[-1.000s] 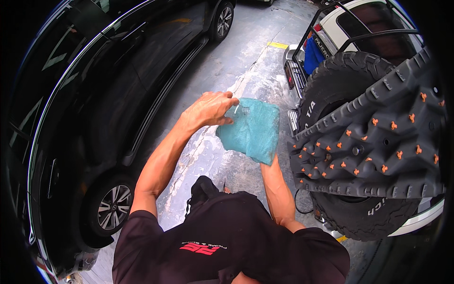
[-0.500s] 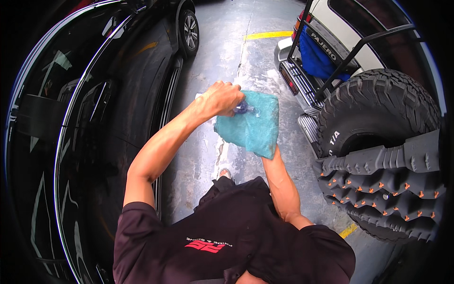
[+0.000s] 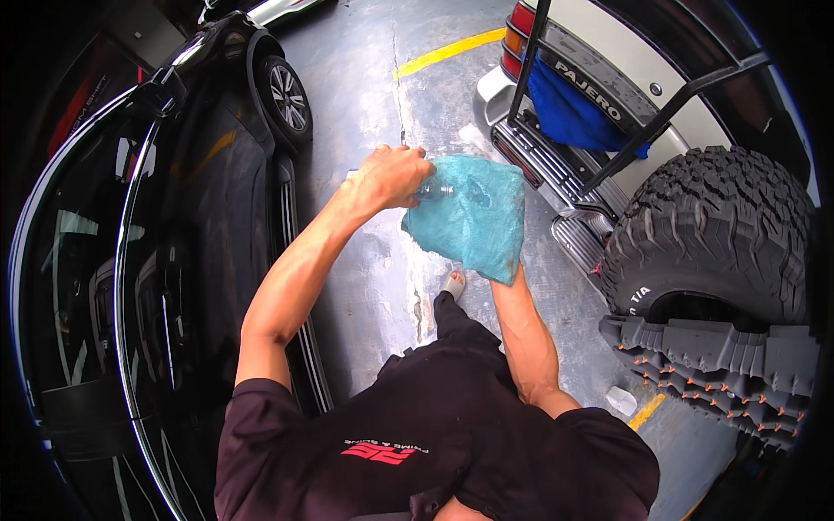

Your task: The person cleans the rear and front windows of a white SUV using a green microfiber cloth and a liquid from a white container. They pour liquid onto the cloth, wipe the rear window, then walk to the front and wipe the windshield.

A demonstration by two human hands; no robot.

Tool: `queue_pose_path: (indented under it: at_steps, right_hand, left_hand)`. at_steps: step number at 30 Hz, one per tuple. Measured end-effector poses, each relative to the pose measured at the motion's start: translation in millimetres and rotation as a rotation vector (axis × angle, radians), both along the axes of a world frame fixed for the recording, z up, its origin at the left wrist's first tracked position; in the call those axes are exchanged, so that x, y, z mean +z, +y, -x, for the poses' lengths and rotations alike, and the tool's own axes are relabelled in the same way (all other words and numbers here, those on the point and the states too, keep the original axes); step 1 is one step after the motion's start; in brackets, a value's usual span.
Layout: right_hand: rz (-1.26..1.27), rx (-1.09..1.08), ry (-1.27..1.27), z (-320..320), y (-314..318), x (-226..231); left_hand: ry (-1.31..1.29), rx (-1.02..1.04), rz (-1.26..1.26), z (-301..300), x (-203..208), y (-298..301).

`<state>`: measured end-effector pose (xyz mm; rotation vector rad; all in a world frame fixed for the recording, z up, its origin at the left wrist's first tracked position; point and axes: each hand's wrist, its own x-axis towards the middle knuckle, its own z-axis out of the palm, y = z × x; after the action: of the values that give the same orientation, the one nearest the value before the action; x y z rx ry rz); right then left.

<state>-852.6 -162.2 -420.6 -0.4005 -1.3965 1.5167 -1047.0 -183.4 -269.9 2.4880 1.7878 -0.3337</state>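
Note:
My left hand (image 3: 395,176) is closed around a small clear plastic bottle (image 3: 436,188). The bottle is tipped sideways, its neck end over a folded teal cloth (image 3: 478,221). A darker damp-looking patch shows on the cloth beside the bottle. Held up in front of my body, the cloth covers my right hand from above. Only the right wrist (image 3: 509,282) and forearm come out below the cloth's near corner, so those fingers are hidden.
A glossy black car (image 3: 208,217) runs along my left. To the right stands a white off-road vehicle (image 3: 669,113) with a rear step (image 3: 556,174), a big spare tyre (image 3: 712,226) and a black studded board (image 3: 721,365). A blue cloth (image 3: 565,108) hangs at its back.
I have stepped forward, and the view has turned a little. The bottle and cloth stay together in front of me. The bottle's neck has shifted slightly over the cloth.

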Motion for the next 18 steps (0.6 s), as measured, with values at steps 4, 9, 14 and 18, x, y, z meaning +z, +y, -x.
queue_pose_path:
  at_steps: [4, 9, 14, 18]
  right_hand:
    - [-0.542, -0.316, -0.407, 19.7, 51.3, 52.5]
    - [-0.489, -0.574, -0.150, 56.6, 105.2, 112.9]
    - [-0.722, -0.540, -0.433, 41.2, 150.7, 127.6]
    - [-0.528, -0.592, -0.462, 58.1, 169.7, 102.5]
  left_hand:
    - [0.113, -0.041, -0.002, 21.5, -1.2, 64.7]
    - [0.116, -0.117, -0.046, 42.2, 4.9, 132.9]
    - [-0.305, -0.146, -0.012, 73.3, 12.6, 190.9]
    - [-0.715, -0.148, 0.080, 92.7, 11.4, 224.3]
